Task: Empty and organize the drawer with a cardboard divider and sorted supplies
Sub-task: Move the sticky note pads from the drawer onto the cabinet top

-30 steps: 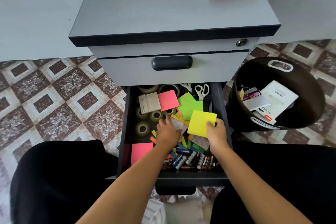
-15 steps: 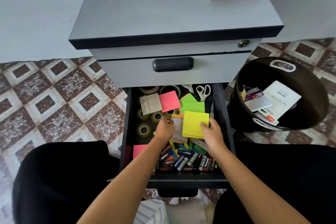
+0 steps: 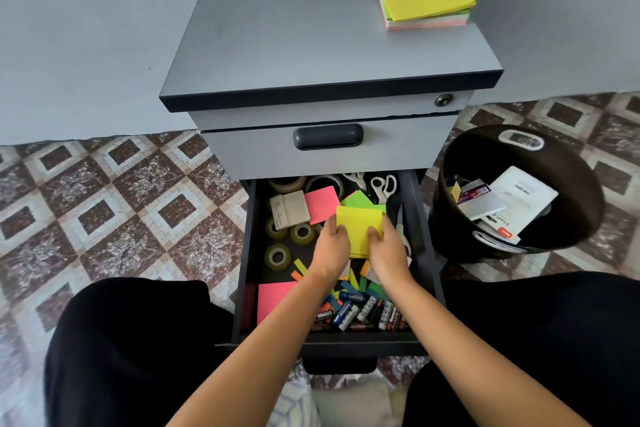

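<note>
The open lower drawer (image 3: 248, 253) of the grey cabinet holds a jumble of supplies. Both hands hold a yellow sticky-note pad (image 3: 358, 225) above the middle of the drawer: my left hand (image 3: 330, 246) grips its left edge, my right hand (image 3: 388, 246) its right edge. Around it lie a pink pad (image 3: 321, 203), green notes (image 3: 356, 199), a beige pad (image 3: 290, 210), several tape rolls (image 3: 278, 256), scissors (image 3: 382, 185), another pink pad (image 3: 273, 298) at the front left, coloured strips and several batteries (image 3: 356, 314) along the front.
A stack of coloured sticky notes (image 3: 427, 2) lies on the cabinet top (image 3: 294, 28). A black bin (image 3: 588, 191) with paper packaging stands right of the drawer. The upper drawer with its dark handle (image 3: 328, 136) is closed. My knees in black flank the drawer.
The yellow pad rose and shifted left toward the drawer's middle. My left hand left the loose notes and took the pad's left edge, joining my right hand.
</note>
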Tool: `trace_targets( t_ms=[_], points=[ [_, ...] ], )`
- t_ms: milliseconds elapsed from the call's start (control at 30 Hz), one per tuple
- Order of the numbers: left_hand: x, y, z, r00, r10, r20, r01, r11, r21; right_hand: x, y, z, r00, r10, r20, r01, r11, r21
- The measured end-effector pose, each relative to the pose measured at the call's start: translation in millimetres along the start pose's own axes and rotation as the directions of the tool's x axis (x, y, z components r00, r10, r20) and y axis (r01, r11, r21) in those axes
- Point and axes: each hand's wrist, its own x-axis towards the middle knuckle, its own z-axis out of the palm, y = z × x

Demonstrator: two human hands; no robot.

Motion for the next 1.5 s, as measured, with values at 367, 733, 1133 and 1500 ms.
trace_targets(
  t_ms=[367, 733, 1133, 1500],
  points=[
    [-40, 127, -14, 0.878, 0.477, -0.043, -0.474, 0.878, 0.061, -15, -84, -108, 0.883, -0.389, -0.261, 0.387, 0.92, -0.061],
    [-8, 246, -2, 0.814, 0.559, -0.157, -0.523, 0.824, 0.217, 42, -173, -176, 0.788, -0.511, -0.343, 0.454, 0.859, -0.238],
    [19, 253, 1, 0.875, 0.471, -0.115, -0.268, 0.667, 0.695, 74, -180, -177, 0.853, -0.463, -0.241, 0.311, 0.822, -0.477],
    [12, 211, -22, 0.681, 0.707, 0.193, -0.629, 0.429, 0.649, 50, -161, -218, 0.837, -0.543, 0.069, 0.501, 0.709, -0.497]
  ],
)
